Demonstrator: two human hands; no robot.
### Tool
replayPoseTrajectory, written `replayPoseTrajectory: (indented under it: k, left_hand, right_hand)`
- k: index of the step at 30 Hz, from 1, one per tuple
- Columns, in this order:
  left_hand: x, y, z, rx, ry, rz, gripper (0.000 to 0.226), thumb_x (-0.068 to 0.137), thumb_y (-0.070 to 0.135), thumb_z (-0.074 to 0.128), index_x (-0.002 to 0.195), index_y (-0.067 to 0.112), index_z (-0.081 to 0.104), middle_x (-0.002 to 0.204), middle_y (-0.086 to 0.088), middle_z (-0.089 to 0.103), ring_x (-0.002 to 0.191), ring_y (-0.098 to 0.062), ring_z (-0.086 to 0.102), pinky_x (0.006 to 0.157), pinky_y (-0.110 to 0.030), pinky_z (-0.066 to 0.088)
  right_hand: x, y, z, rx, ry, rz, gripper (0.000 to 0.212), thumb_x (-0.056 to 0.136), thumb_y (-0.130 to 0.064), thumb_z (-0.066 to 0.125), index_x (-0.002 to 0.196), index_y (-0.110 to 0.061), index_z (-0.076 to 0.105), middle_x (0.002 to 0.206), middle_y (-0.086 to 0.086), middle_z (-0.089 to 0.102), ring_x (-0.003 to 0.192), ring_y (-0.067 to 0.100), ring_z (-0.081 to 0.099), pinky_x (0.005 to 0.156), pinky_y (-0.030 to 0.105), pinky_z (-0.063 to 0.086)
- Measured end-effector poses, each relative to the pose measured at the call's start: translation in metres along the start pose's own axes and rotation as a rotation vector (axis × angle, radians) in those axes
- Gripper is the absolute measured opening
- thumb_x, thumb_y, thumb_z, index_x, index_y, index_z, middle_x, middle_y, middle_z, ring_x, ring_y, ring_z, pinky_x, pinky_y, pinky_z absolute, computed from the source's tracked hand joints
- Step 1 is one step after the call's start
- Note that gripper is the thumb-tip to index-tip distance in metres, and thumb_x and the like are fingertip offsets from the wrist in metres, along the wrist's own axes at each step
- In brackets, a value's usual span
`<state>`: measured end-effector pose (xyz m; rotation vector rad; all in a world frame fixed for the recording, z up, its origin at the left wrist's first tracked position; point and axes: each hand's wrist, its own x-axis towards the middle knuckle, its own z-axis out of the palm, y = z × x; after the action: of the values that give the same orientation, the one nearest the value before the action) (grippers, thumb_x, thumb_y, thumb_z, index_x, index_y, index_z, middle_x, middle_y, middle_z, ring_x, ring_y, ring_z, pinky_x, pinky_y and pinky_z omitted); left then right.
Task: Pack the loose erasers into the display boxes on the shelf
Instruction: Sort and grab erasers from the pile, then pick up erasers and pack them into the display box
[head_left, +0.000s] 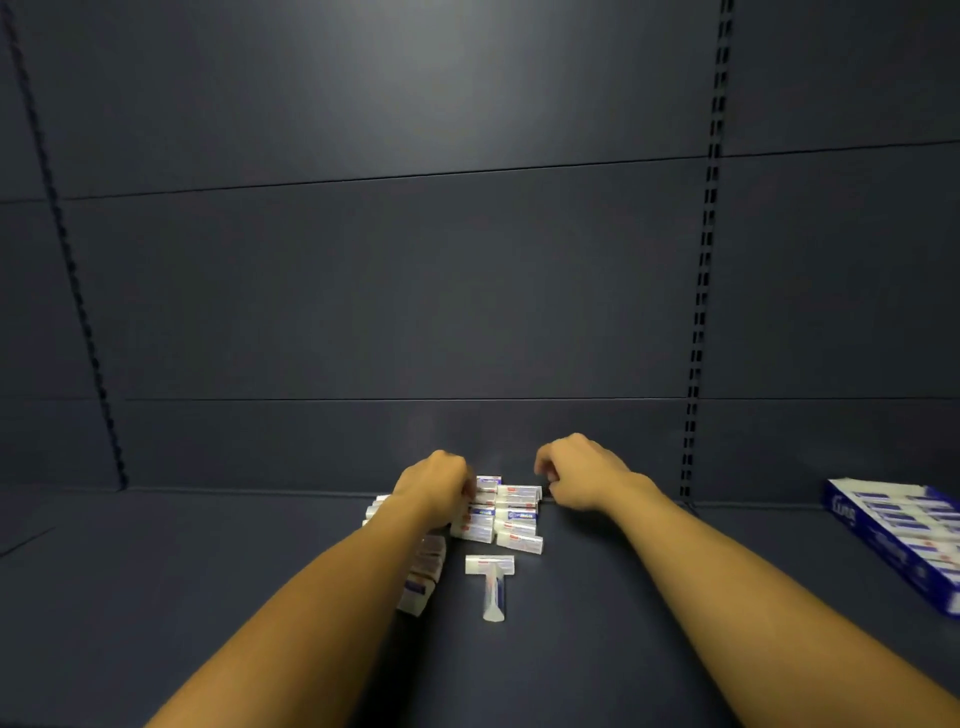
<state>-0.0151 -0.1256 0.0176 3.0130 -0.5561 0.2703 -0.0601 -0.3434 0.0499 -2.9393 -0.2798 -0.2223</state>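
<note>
Several white erasers with blue and red sleeves lie in a loose pile (506, 514) near the back of the dark shelf (208, 571). My left hand (434, 486) is on the pile's left side, its fingers curled down onto the erasers there; whether it grips one is hidden. My right hand (576, 475) hovers at the pile's right end with fingers curled, nothing visible in it. Two more erasers (491, 582) lie in a T shape in front of the pile. A blue and white display box (898, 540) holding erasers sits at the far right.
More erasers (423, 577) lie in a row partly under my left forearm. The shelf's back panel (415, 312) rises right behind the pile. A slotted upright (698, 322) stands to the right of my right hand.
</note>
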Motion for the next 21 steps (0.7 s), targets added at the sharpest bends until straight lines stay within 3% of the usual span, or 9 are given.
replayPoseTrajectory:
  k: [4,12,16,21]
  left_hand:
    - [0.006,-0.005,0.000,0.013,0.026,0.093,0.022,0.090,0.015,0.063,0.107,0.024,0.075,0.113,0.002,0.068,0.095,-0.025,0.065,0.078,-0.036,0.056]
    - [0.017,-0.008,0.006,0.010,-0.005,0.196,0.026,0.090,0.016,0.070,0.115,0.023,0.073,0.120,0.000,0.065,0.099,-0.024,0.065,0.088,-0.041,0.057]
    - [0.018,-0.014,0.008,-0.023,0.003,0.194,0.028,0.087,0.012,0.071,0.113,0.023,0.073,0.119,0.002,0.064,0.101,-0.024,0.065,0.088,-0.040,0.056]
    - [0.021,-0.020,0.010,-0.112,-0.016,0.157,0.021,0.086,0.009,0.072,0.102,0.022,0.076,0.104,0.005,0.072,0.095,-0.019,0.067,0.086,-0.039,0.058]
  right_hand:
    - [0.000,-0.004,0.004,0.016,0.025,0.035,0.033,0.086,-0.007,0.055,0.111,-0.024,0.068,0.099,-0.002,0.062,0.094,0.023,0.063,0.080,0.034,0.054]
    - [-0.002,-0.008,0.018,0.006,0.032,0.085,0.028,0.087,-0.007,0.056,0.104,-0.023,0.070,0.096,-0.002,0.064,0.089,0.022,0.063,0.077,0.035,0.056]
    - [0.001,-0.005,0.019,0.024,0.037,0.107,0.025,0.088,-0.009,0.057,0.101,-0.024,0.072,0.092,-0.004,0.064,0.089,0.021,0.064,0.078,0.033,0.055]
    - [0.005,-0.007,0.027,0.079,0.008,0.098,0.013,0.088,-0.018,0.070,0.098,-0.025,0.073,0.088,-0.006,0.067,0.087,0.017,0.065,0.083,0.036,0.057]
